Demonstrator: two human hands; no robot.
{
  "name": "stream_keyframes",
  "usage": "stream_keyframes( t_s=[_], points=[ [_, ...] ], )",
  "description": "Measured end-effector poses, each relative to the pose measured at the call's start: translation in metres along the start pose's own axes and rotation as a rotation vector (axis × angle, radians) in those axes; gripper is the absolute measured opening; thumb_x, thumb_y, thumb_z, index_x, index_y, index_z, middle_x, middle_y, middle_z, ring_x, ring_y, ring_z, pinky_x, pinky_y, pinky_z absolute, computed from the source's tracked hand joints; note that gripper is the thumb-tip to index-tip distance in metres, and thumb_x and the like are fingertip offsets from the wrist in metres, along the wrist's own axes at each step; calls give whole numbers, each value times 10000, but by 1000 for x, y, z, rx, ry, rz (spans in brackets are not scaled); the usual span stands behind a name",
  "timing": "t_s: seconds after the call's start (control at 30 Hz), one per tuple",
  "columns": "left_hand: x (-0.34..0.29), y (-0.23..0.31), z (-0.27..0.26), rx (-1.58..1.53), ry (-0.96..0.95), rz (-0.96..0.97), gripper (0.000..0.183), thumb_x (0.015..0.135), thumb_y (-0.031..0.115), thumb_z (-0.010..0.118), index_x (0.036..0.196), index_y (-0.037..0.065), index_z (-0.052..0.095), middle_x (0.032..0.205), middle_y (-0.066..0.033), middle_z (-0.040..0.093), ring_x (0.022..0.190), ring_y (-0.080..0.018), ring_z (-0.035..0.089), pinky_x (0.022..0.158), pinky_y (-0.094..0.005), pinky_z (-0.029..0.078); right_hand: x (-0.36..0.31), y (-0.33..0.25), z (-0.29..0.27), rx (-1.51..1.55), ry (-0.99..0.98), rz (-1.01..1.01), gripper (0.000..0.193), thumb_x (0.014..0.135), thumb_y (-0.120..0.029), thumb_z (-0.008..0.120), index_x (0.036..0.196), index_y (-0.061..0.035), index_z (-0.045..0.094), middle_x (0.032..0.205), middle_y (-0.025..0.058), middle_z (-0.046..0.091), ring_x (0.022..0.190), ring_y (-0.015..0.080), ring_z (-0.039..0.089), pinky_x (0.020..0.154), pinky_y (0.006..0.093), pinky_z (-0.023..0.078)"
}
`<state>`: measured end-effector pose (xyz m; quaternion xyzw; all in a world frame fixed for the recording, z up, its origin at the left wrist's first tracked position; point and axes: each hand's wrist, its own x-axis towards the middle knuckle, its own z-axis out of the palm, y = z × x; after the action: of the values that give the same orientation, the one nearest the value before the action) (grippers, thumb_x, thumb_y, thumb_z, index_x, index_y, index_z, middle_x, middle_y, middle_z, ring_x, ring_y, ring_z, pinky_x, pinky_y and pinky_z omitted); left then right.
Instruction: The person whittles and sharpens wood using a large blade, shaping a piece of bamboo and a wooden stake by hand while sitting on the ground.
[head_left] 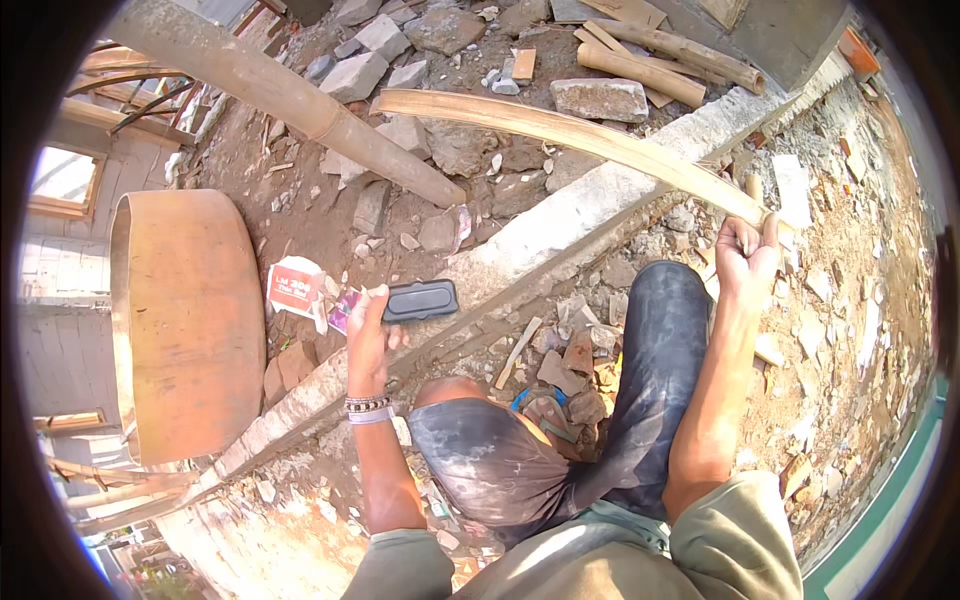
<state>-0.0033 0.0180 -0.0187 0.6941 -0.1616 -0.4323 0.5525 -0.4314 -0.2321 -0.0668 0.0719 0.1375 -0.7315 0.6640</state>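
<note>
"What's the ground?"
"Brown, rubble-strewn earth (300,225), crossed by a rough grey concrete beam (560,218)."
"The hands?"
"The right hand (748,262) grips one end of a long, pale wooden strip (570,133) spanning the beam. The left hand (367,345) is at a dark oblong case (422,299); fingers partly hidden, I can't tell its grip."

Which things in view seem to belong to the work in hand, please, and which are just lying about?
Apparently in use, judging by the hands:
- long pale strip, held in the right hand
- dark oblong case, at the left hand

Seemingly just lying about:
- red-and-white packaging
- rough grey block
- broken rubble
</note>
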Motion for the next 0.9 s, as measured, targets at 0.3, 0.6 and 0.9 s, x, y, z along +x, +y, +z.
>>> stream_keyframes(
  t_s=[0.3, 0.6, 0.9],
  points=[
    [-7, -39, -13, 1065, 428, 576, 379, 1017, 343, 541, 972, -22, 633, 814, -159, 634, 747, -308, 612, 702, -443, 470, -11, 19, 9, -26, 256, 27, 286, 1025, -218, 588, 784, -102, 488, 495, -50, 199, 441, 102, 203, 486, 256, 333],
    [4, -36, -20, 1099, 733, 253, 378, 981, 371, 551, 943, -5, 561, 836, -198, 636, 819, -383, 629, 748, -494, 463, -13, -6, 11, -7, 210, 4, 346, 1029, -222, 582, 734, -113, 437, 484, -46, 215, 417, 103, 223, 471, 258, 329],
    [13, -31, -37, 969, 844, 595, 434, 1029, 365, 494, 1107, -55, 568, 1013, -198, 649, 804, -333, 628, 751, -459, 482, -7, -14, 4, 61, 264, 13, 469, 999, -284, 637, 645, -136, 368, 487, -42, 218, 403, 108, 242, 457, 256, 333]
  ],
)
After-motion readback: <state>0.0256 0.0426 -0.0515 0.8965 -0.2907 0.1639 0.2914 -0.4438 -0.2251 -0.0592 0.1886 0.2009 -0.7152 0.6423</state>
